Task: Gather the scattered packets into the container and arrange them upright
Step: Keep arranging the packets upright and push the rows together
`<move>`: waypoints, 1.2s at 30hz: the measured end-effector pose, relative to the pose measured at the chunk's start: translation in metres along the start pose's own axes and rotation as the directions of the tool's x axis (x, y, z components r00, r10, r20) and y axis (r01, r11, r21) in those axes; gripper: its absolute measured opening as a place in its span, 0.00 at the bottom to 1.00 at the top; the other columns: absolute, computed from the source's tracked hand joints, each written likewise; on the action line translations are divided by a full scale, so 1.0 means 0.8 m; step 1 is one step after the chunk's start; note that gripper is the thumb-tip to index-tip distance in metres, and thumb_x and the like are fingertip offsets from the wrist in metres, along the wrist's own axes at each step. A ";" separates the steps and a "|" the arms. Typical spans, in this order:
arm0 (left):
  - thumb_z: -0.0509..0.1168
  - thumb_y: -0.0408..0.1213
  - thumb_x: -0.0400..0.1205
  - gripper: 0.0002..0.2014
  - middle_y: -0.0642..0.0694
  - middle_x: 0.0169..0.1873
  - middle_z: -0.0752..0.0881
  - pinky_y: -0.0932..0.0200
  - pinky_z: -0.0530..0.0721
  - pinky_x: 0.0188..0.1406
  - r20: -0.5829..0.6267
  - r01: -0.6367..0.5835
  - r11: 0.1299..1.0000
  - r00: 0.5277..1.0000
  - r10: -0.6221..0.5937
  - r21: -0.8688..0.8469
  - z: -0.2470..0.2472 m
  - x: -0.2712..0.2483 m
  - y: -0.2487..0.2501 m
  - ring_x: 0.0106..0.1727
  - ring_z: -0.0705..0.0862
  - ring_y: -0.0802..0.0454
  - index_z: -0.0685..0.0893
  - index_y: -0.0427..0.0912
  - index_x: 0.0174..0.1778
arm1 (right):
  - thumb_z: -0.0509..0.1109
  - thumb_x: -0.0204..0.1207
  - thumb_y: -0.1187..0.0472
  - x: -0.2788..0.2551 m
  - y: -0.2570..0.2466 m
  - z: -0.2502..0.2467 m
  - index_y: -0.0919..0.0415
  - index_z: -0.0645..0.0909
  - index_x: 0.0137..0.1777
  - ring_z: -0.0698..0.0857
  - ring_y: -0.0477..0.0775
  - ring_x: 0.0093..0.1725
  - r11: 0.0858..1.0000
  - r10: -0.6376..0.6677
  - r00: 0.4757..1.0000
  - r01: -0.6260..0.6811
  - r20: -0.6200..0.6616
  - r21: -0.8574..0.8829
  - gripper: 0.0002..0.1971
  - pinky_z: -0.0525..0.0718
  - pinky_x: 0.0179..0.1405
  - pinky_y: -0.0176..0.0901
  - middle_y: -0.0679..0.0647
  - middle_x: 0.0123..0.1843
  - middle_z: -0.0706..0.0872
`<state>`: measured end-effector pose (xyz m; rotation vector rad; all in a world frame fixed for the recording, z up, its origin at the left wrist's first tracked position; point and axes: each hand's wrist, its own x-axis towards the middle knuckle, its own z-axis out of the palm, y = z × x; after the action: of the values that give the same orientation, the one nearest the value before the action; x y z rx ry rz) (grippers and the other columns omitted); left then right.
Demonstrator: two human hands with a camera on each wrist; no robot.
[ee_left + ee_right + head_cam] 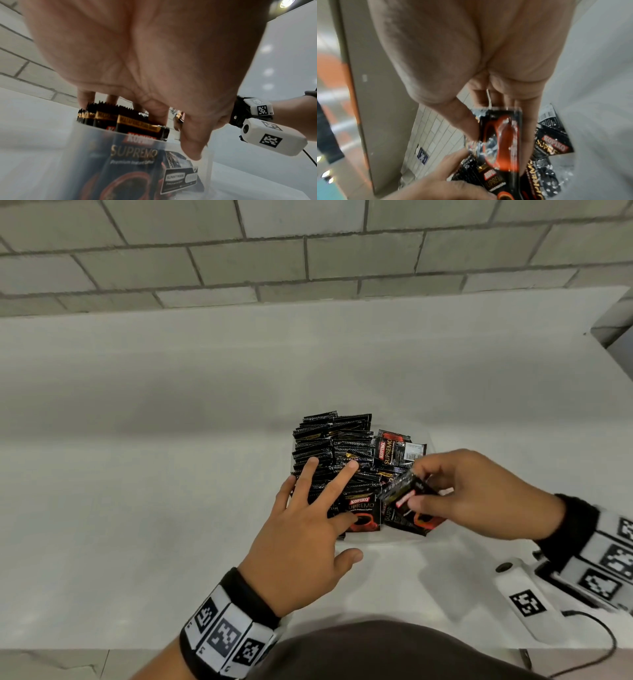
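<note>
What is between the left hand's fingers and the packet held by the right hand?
In the head view, upright packets fill the stretch between the left hand and the held packet in the right hand.

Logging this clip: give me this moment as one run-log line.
left hand: flat on upright packets | right hand: pinches one packet over container | some packets lying flat
</note>
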<state>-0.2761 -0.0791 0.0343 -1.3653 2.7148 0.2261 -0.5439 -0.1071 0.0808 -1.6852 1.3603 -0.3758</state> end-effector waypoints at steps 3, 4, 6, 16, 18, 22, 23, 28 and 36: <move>0.55 0.67 0.82 0.25 0.58 0.90 0.39 0.30 0.58 0.85 -0.002 -0.001 1.000 1.000 0.001 -0.012 -0.001 0.000 0.000 0.90 0.43 0.34 0.84 0.63 0.69 | 0.76 0.73 0.68 0.006 0.002 -0.004 0.49 0.81 0.46 0.89 0.71 0.38 0.995 0.029 0.990 -0.015 -0.138 0.101 0.12 0.89 0.43 0.71 0.60 0.43 0.89; 0.55 0.67 0.82 0.25 0.58 0.90 0.40 0.30 0.58 0.85 -0.003 -0.002 1.000 1.000 0.002 -0.018 -0.001 0.000 0.000 0.90 0.43 0.34 0.84 0.63 0.69 | 0.75 0.73 0.70 0.008 0.000 -0.003 0.47 0.80 0.45 0.87 0.71 0.36 0.996 0.007 0.989 0.007 -0.150 0.094 0.15 0.87 0.41 0.69 0.58 0.41 0.89; 0.56 0.66 0.81 0.24 0.58 0.90 0.41 0.30 0.59 0.85 -0.008 -0.005 1.000 1.000 0.005 -0.029 -0.002 0.000 -0.001 0.90 0.44 0.34 0.84 0.63 0.68 | 0.77 0.73 0.71 0.011 -0.004 0.001 0.48 0.80 0.41 0.88 0.69 0.37 0.997 -0.035 0.992 0.044 -0.120 0.069 0.15 0.86 0.45 0.65 0.53 0.39 0.91; 0.65 0.59 0.83 0.18 0.58 0.90 0.39 0.35 0.57 0.87 -0.013 -0.005 0.994 1.000 0.004 -0.109 -0.007 -0.005 -0.001 0.90 0.39 0.37 0.79 0.56 0.65 | 0.85 0.67 0.58 0.036 -0.004 0.053 0.52 0.81 0.35 0.84 0.46 0.30 0.970 -0.057 0.998 0.050 -0.023 -0.240 0.13 0.82 0.32 0.39 0.48 0.30 0.86; 0.66 0.55 0.83 0.18 0.57 0.90 0.41 0.37 0.60 0.86 -0.028 -0.001 0.989 1.000 -0.003 -0.149 -0.010 -0.007 -0.003 0.90 0.39 0.40 0.73 0.55 0.65 | 0.86 0.67 0.56 0.039 -0.001 0.060 0.51 0.79 0.34 0.82 0.45 0.30 0.968 -0.062 0.996 0.043 -0.069 -0.249 0.15 0.80 0.30 0.35 0.47 0.29 0.85; 0.68 0.52 0.84 0.22 0.61 0.89 0.38 0.41 0.51 0.88 -0.053 -0.085 0.984 0.996 0.077 -0.158 -0.016 -0.010 -0.005 0.90 0.36 0.40 0.70 0.65 0.73 | 0.85 0.67 0.60 0.039 0.003 0.065 0.51 0.77 0.33 0.80 0.43 0.28 0.978 -0.090 0.989 0.066 -0.114 -0.200 0.16 0.76 0.29 0.32 0.46 0.28 0.83; 0.67 0.54 0.84 0.23 0.61 0.89 0.36 0.41 0.48 0.87 -0.049 -0.101 0.984 0.994 0.095 -0.145 -0.015 -0.010 -0.005 0.90 0.35 0.39 0.71 0.69 0.75 | 0.85 0.66 0.61 0.038 0.002 0.067 0.51 0.77 0.32 0.80 0.43 0.28 0.980 -0.095 0.988 0.072 -0.118 -0.187 0.16 0.76 0.29 0.33 0.45 0.28 0.83; 0.66 0.60 0.82 0.22 0.61 0.89 0.34 0.34 0.53 0.88 -0.026 -0.058 0.992 0.998 0.055 -0.108 -0.006 -0.008 -0.004 0.90 0.36 0.36 0.76 0.71 0.74 | 0.86 0.65 0.63 0.037 0.002 0.051 0.51 0.77 0.35 0.86 0.43 0.32 0.985 -0.086 0.990 0.067 -0.114 -0.162 0.18 0.85 0.36 0.37 0.46 0.32 0.88; 0.67 0.57 0.81 0.22 0.57 0.90 0.42 0.34 0.55 0.87 -0.022 -0.024 0.996 0.999 0.022 -0.081 -0.005 -0.005 0.000 0.90 0.44 0.33 0.76 0.69 0.73 | 0.81 0.69 0.45 0.044 0.006 0.032 0.50 0.79 0.48 0.83 0.51 0.44 0.769 -0.072 0.994 0.004 -0.081 -0.639 0.17 0.83 0.42 0.48 0.45 0.43 0.85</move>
<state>-0.2738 -0.0770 0.0386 -1.3646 2.7692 0.3295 -0.5161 -0.1265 0.0529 -2.2770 1.6482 0.0010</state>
